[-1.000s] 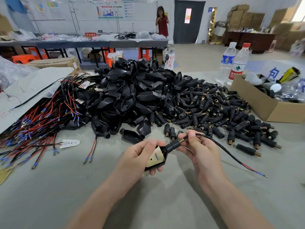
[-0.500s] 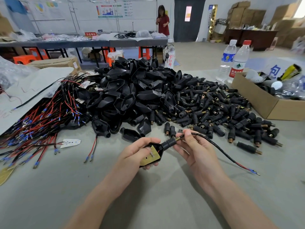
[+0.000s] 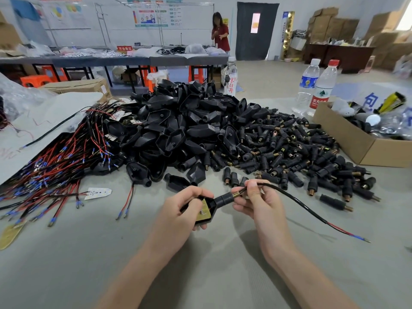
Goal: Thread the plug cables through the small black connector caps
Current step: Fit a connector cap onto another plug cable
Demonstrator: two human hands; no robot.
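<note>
At the near centre of the grey table (image 3: 200,275), both hands are engaged on one assembly. The left hand (image 3: 178,212) grips a black plug shell (image 3: 211,205), fingers curled over its top. A brass-coloured plate (image 3: 203,214) shows on the shell's open face. A cap (image 3: 224,199) sits at the shell's narrow end, with a brass spring (image 3: 237,194) projecting from it to the right.

The right hand (image 3: 260,208) pinches the cable (image 3: 296,202) between thumb and forefinger just beyond the spring, with the other fingers loosely curled beneath. The cable enters the cap at the spring. From the pinch it arches right and descends toward the table. Its free end shows red insulation and a blue ferrule, well apart from both hands. Whether that end touches the table cannot be told.

Behind the hands, a heap of shells (image 3: 178,130) occupies the centre. A spread of loose caps (image 3: 289,148) adjoins it on the right. A bundle of red and black wires (image 3: 55,170) lies to the left, partly under a grey sheet (image 3: 44,117). A small white board (image 3: 98,193) lies just beside the bundle. A cardboard box (image 3: 343,139) stands at right, with two water bottles (image 3: 323,88) behind it. A person in red (image 3: 219,32) stands at the far bench (image 3: 111,61).
</note>
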